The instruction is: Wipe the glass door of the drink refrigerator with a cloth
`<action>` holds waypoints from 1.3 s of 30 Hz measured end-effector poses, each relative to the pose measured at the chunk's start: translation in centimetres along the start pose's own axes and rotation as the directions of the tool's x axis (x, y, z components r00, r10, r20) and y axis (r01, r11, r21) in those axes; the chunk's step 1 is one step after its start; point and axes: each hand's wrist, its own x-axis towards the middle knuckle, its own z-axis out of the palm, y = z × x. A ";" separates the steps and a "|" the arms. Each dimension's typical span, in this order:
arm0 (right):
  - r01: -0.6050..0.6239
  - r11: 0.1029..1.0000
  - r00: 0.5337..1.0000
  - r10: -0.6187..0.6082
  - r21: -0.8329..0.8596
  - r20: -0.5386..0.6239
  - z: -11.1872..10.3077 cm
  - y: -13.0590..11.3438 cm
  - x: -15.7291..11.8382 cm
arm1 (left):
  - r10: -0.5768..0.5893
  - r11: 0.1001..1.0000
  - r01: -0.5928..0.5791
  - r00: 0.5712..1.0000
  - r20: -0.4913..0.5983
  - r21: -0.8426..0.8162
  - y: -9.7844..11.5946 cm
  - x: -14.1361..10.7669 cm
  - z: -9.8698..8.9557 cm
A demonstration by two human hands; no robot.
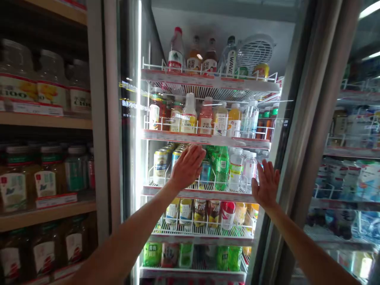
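My left hand point(187, 167) is raised, palm turned away, fingers stretched out and holding nothing, in front of the third shelf point(196, 193) of a lit drinks cooler. Behind it stand cans point(160, 164) on the left and a green bottle point(221, 168) on the right. My right hand point(266, 184) stands open with nothing in it, near the right end of that shelf and the cooler's metal frame point(307, 130). Whether either hand touches glass cannot be made out.
Juice bottles point(188, 116) line the shelf above, with a red-capped bottle point(176, 51) on top. Lower shelves hold more drinks. A wooden shelf point(44, 120) with bottles is at the left; another cooler point(350, 152) is at the right.
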 end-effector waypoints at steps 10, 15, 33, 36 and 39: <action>-0.014 0.999 1.000 0.015 -0.029 0.012 0.1 -0.2 0.0 | -0.032 0.999 0.033 0.999 -0.026 0.019 1.0 0.5 0.4; -0.014 1.000 1.000 0.014 -0.007 0.026 0.2 0.1 -0.2 | -0.289 0.952 0.298 0.950 -0.120 0.071 -0.9 0.9 -0.1; -0.008 0.932 0.996 -0.026 0.363 0.089 1.9 -17.3 11.2 | -0.577 0.777 0.518 0.813 -0.077 -0.357 1.7 1.0 -1.2; 0.006 0.974 0.991 -0.035 0.226 0.128 2.8 -16.1 10.9 | -0.526 0.849 0.516 0.846 -0.087 -0.116 -1.1 -1.7 -1.9; 0.073 0.991 0.995 -0.080 0.110 0.065 2.5 -9.1 9.8 | -0.407 0.913 0.409 0.912 -0.049 0.014 -2.7 -3.4 -1.8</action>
